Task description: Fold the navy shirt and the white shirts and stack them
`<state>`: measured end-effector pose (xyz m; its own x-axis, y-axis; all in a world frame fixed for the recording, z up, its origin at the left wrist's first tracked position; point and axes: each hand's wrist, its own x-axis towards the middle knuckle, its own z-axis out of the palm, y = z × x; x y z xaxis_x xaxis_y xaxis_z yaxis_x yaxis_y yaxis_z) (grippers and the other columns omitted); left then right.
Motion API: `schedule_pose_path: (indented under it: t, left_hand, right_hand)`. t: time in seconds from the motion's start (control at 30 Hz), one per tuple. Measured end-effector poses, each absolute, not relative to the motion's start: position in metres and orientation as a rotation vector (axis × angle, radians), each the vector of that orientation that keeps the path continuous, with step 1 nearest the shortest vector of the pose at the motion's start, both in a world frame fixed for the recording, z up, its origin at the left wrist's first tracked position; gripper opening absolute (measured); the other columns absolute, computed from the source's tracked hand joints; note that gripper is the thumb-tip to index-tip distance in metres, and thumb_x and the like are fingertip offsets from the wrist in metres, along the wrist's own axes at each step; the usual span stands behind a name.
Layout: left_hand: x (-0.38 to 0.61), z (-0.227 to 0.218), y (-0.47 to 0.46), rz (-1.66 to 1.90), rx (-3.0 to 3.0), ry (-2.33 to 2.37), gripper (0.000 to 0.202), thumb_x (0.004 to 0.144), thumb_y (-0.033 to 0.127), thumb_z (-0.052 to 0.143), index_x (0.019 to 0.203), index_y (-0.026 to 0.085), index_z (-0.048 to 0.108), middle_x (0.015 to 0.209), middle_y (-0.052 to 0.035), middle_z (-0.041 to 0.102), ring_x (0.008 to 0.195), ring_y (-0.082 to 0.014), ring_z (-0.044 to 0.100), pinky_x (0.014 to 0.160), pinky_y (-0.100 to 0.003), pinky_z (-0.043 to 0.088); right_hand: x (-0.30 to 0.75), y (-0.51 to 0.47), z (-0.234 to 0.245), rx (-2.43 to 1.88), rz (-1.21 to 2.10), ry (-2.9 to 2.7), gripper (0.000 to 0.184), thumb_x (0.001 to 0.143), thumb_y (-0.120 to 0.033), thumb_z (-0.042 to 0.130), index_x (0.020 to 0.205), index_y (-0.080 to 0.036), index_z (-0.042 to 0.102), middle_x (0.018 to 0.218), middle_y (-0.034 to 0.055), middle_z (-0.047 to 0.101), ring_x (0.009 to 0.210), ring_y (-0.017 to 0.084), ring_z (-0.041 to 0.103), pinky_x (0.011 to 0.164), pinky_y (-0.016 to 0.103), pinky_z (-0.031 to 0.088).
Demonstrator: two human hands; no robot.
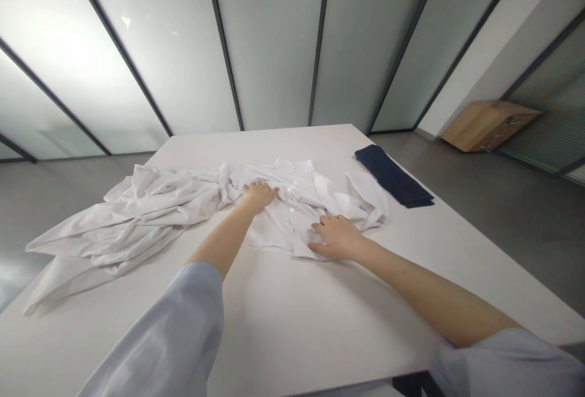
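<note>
A white button-up shirt (287, 226) lies spread on the table, its small buttons showing down the middle and its fabric creased. My left hand (260, 194) rests flat on the shirt's left part, fingers stretched out. Near the lower right edge of the shirt, my right hand (337, 237) lies on the cloth with its fingers spread. One sleeve bends out to the right, beyond my right hand. Neither hand grips the fabric.
Left of the shirt, a heap of rumpled white cloth (155, 214) reaches over the edge of the white table (292, 311). A folded dark navy cloth (393, 175) lies near the right edge. On the floor at back right stands a wooden cabinet (484, 124). Frosted glass panels (269, 37) line the back.
</note>
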<state>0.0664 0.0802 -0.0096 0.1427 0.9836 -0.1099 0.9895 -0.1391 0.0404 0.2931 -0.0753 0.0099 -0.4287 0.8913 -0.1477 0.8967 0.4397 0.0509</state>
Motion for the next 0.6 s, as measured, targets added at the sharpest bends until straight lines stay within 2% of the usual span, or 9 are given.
schedule_pose_path:
  t: [0.07,0.13,0.27,0.4,0.5,0.6]
  left_hand:
    - [0.065,-0.014,0.080,-0.062,2.315,1.985,0.064,0.095,0.059,0.021,0.132,0.018,0.053,0.144,-0.0172,0.048,0.133,-0.0331,0.042,0.107,-0.055,0.028]
    - [0.061,-0.020,0.074,0.014,2.401,1.944,0.060,0.096,0.055,0.022,0.137,0.019,0.048,0.148,-0.0152,0.044,0.136,-0.0309,0.039,0.109,-0.054,0.028]
    - [0.043,-0.036,0.054,0.211,2.625,1.852,0.062,0.096,0.052,0.030,0.146,0.016,0.036,0.154,-0.0132,0.035,0.143,-0.0271,0.029,0.116,-0.046,0.020]
    - [0.027,-0.044,0.036,0.264,2.698,1.816,0.067,0.092,0.058,0.036,0.145,0.017,0.039,0.153,-0.0120,0.037,0.143,-0.0278,0.029,0.118,-0.043,0.018]
    - [0.022,-0.042,0.021,0.215,2.703,1.790,0.071,0.091,0.062,0.038,0.146,0.018,0.039,0.155,-0.0118,0.035,0.144,-0.0285,0.027,0.119,-0.043,0.018]
    - [0.021,-0.040,0.003,0.134,2.709,1.726,0.073,0.090,0.066,0.036,0.148,0.021,0.035,0.158,-0.0106,0.030,0.146,-0.0283,0.022,0.119,-0.044,0.017]
  right_hand:
    - [0.299,-0.071,0.013,1.648,-0.143,2.506,0.049,0.096,-0.054,0.035,0.111,-0.020,0.067,0.109,0.0128,0.068,0.097,0.028,0.065,0.083,0.037,0.045]
    - [0.308,-0.062,0.010,1.748,-0.196,2.475,0.048,0.100,-0.048,0.028,0.110,-0.022,0.067,0.109,0.0105,0.069,0.097,0.025,0.065,0.082,0.034,0.045]
    - [0.329,-0.029,-0.005,1.991,-0.098,2.396,0.043,0.097,-0.044,0.039,0.125,-0.020,0.060,0.126,0.0145,0.061,0.111,0.029,0.059,0.092,0.037,0.042]
    - [0.352,0.011,-0.021,2.197,-0.013,2.343,0.053,0.094,-0.051,0.043,0.138,-0.022,0.049,0.142,0.0155,0.048,0.126,0.034,0.046,0.101,0.046,0.037]
    - [0.366,0.037,-0.030,2.311,-0.034,2.247,0.055,0.095,-0.049,0.037,0.139,-0.017,0.047,0.143,0.0185,0.047,0.128,0.036,0.044,0.103,0.049,0.034]
    - [0.366,0.051,-0.033,2.402,-0.008,2.181,0.053,0.095,-0.041,0.036,0.137,-0.011,0.049,0.138,0.0219,0.051,0.127,0.036,0.045,0.104,0.050,0.033]
